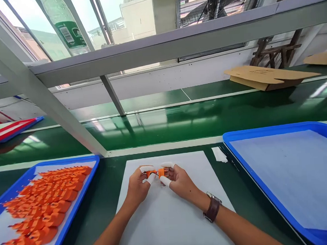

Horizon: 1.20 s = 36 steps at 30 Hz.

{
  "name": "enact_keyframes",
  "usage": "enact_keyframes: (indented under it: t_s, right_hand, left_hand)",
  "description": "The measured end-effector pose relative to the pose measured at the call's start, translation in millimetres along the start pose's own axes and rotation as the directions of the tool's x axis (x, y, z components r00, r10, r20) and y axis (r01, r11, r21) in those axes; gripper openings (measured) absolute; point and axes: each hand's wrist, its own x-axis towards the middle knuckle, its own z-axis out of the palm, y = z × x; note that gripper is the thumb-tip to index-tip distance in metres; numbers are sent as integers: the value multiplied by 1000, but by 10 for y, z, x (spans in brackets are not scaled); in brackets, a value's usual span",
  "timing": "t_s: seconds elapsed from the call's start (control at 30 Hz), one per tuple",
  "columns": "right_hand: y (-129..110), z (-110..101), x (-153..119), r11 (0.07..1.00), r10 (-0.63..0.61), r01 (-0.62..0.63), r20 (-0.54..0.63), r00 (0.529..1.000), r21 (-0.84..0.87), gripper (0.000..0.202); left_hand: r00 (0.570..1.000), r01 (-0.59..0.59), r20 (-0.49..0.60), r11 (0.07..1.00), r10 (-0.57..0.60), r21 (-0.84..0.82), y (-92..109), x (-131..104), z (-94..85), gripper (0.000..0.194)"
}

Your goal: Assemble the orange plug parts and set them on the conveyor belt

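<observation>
Over the upper part of a white sheet (171, 213), a small orange part (162, 172) with dark and metallic bits is held between both hands. My left hand (139, 185) pinches its left end, and my right hand (179, 179) grips its right end. White covers sit on the thumb and index fingertips of each hand. At the left, a blue tray (86, 194) lined with white paper bears rows of similar orange parts (51, 205). A lined blue tray (266, 194) at the right shows bare paper.
A white scrap (219, 154) lies beside the right tray. Behind the work table runs a green belt (163, 124), with a grey metal frame (165, 49) above it. Cardboard (267, 75) lies at the back right, and a green-labelled bottle (68, 32) stands on the frame.
</observation>
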Motion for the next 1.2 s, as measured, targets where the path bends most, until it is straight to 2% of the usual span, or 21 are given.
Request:
enact_keyframes:
  t_s: [0.07,0.2,0.3,0.4,0.5,0.67,0.73,0.83,1.0,1.2]
  right_hand:
    - [24,-6,29,997,59,-59,8,998,53,36]
    - [51,-44,52,998,28,-26,-26,999,58,29]
    - [35,-59,12,983,-118,113,-23,993,-146,23]
    - [2,-50,-39,905,-264,281,97,960,-320,20]
    - [5,-43,-41,901,-253,273,105,962,-336,23]
    - [68,-85,19,940,-139,130,-4,990,-315,19]
    - [70,-97,18,928,-138,125,-12,990,-351,19]
    - [49,-87,-14,892,-190,183,24,982,-413,21]
    - [36,-58,-51,892,-168,178,61,984,-416,21]
    - [43,-78,-45,904,-110,128,68,992,-407,16]
  left_hand:
    - [997,82,24,993,-80,-90,3,2,14,22]
    - [982,163,128,968,-140,-192,89,12,-3,32]
    - [977,188,138,955,-160,-228,99,13,-9,28]
    - [983,178,82,943,-161,-279,17,-7,34,21]
    - [988,156,60,946,-145,-286,-50,-39,72,16]
    - [977,39,215,987,-4,-159,-31,-72,25,41]
    - [979,-49,197,998,55,-37,-32,-85,6,41]
    - [982,-145,137,981,128,127,-63,-111,13,37]
    - [964,-260,122,929,235,262,-110,-151,66,34]
    - [966,-259,73,920,249,296,-116,-157,113,31]
